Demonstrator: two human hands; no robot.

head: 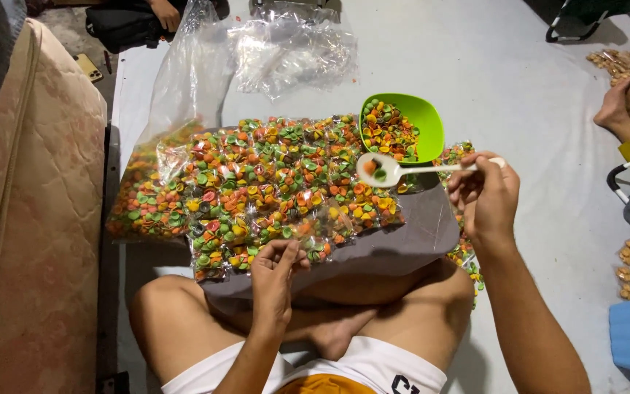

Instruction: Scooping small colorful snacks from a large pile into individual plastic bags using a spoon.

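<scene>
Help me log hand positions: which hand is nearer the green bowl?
Right. The right hand holds a white spoon just below the green bowl; the left hand sits farther down-left, at the snack packets.

small clear packets | lap board, multicoloured (orange, green, yellow) | empty bags behind

Bright, even overhead light falls on the pale floor sheet, washing it almost white. Glare streaks the clear plastic bags near its far edge. Soft shadows lie under the legs and beside the mattress, whose side is dim. Focus is sharp at centre; the frame's edges bend slightly.
</scene>
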